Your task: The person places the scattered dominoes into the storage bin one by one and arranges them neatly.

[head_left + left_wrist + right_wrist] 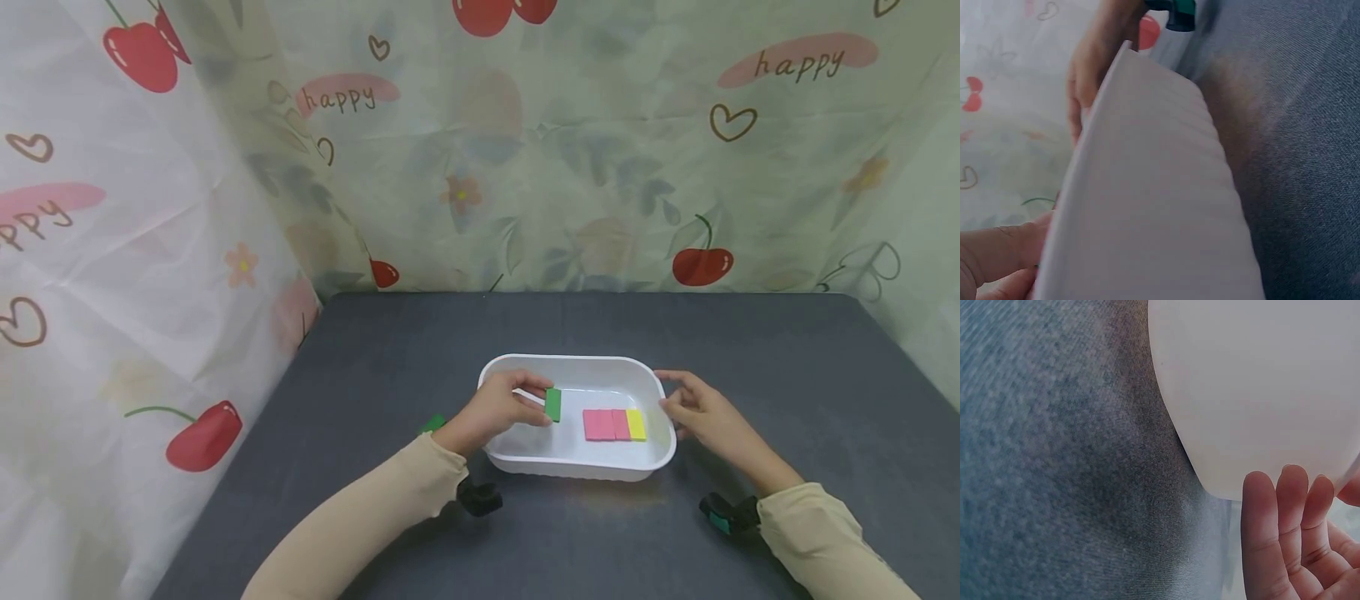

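Note:
My left hand (498, 406) reaches over the left side of a white plastic tray (566, 472) and pinches a small green rectangular piece (552, 405) above the tray floor. Inside the tray, pink rectangular pieces (599, 425) and a yellow one (636, 425) lie side by side in a row. My right hand (705, 417) is at the tray's right end. In the right wrist view its fingers (1263, 525) rest against the outer wall, fairly straight. The left wrist view shows mostly the tray's outer side (1147, 175), which hides most of the left fingers.
Another green item (433, 423) lies on the dark grey table (420, 350) left of the tray, partly hidden by the left wrist. A printed curtain (525, 167) hangs behind the table and along its left side. Each wrist wears a black device (480, 498).

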A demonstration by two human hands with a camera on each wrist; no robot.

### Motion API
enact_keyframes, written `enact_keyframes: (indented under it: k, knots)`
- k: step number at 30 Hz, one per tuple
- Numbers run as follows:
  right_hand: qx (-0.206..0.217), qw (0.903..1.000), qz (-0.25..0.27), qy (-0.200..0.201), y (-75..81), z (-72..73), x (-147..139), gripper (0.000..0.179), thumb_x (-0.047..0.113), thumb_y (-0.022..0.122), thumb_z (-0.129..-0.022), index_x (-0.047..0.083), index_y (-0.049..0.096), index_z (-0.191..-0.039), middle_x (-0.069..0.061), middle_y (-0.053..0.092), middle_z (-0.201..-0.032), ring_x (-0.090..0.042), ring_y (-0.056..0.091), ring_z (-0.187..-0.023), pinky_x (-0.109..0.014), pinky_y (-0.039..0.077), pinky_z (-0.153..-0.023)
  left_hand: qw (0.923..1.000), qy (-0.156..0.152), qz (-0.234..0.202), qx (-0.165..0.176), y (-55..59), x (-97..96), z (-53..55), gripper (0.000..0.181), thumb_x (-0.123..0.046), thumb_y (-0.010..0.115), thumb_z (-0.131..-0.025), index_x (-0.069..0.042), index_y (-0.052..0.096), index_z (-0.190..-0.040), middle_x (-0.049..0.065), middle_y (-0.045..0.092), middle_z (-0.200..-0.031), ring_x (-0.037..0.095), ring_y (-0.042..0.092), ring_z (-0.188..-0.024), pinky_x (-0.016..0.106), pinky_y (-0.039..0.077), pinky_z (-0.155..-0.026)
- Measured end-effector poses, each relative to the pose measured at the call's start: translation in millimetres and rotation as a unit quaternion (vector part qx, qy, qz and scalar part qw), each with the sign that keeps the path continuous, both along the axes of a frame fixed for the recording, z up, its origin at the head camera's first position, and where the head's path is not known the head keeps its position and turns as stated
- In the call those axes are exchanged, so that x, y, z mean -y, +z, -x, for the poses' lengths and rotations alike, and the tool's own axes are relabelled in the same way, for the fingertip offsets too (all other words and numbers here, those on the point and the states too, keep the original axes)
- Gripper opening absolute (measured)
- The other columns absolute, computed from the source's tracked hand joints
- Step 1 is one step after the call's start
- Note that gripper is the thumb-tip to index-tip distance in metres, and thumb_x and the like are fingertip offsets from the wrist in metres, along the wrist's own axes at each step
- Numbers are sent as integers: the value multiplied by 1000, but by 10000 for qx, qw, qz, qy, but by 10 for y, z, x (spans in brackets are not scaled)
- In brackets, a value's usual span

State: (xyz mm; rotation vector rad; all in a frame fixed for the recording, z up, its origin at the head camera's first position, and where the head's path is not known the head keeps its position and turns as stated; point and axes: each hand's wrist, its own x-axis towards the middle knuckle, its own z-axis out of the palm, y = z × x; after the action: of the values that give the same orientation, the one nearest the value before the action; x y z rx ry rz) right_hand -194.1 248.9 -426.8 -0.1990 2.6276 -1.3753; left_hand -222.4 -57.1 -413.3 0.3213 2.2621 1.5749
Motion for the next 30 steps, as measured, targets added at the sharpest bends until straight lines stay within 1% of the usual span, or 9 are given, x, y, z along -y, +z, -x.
enact_keyframes:
  k: [2,6,9,11,15,19,26,30]
  knots:
    - [17,10000,-2,2,2,3,2,56,21,55,-98,2,33,-145,-11,57,-89,-22,57,-85,-31,55,-69,9999,6,149,-59,-41,-46,14,44,1,81,-72,-7,69,-113,5,68,-100,14,65,-80,27,51,-76]
    - [43,10000,-19,-25,7,8,10,55,21,55,-98,2,33,-145,-11,57,-89,-22,57,-85,-30,55,-69,9988,8,385,-289,-114,-114,42,41,3,82,-67,-4,71,-106,5,69,-92,11,63,-72,22,49,-67]
    - [49,10000,-11,-9,12,8,16,55,20,55,-98,2,33,-145,-12,58,-89,-22,57,-85,-31,55,-69,9968,28,662,-437,-154,-142,56,38,5,82,-65,-3,71,-101,5,69,-87,9,60,-70,20,46,-64]
    - [41,10000,-12,8,13,6,18,55,20,55,-98,2,33,-145,-11,58,-89,-22,58,-85,-31,55,-69,9954,47,828,-476,-173,-157,63,37,6,82,-63,-2,71,-98,5,69,-85,8,59,-69,19,45,-63]
    - [-2,10000,-11,5,9,1,5,55,20,55,-98,2,33,-145,-10,57,-88,-21,57,-84,-30,55,-69,9932,23,1059,-475,-183,-194,72,37,7,82,-62,0,71,-98,7,68,-83,8,56,-69,19,44,-60]
    - [-7,10000,-2,6,6,-1,1,55,21,55,-98,3,33,-145,-11,56,-89,-21,57,-84,-30,55,-70,9909,39,1257,-486,-194,-219,74,37,8,83,-62,0,71,-96,8,68,-83,9,56,-68,18,44,-59]
    - [-19,10000,-55,5,8,5,10,55,20,55,-98,1,33,-145,-13,57,-89,-23,57,-85,-31,55,-69,9812,12,1853,-548,-208,-255,70,38,4,85,-62,-3,71,-96,2,65,-79,9,56,-70,18,46,-60]
    - [-37,10000,-64,16,8,2,15,55,20,55,-98,1,33,-145,-13,57,-90,-22,57,-85,-31,55,-69,9777,-6,2020,-576,-190,-263,55,38,3,86,-63,-2,70,-97,1,62,-78,9,54,-70,18,45,-59]
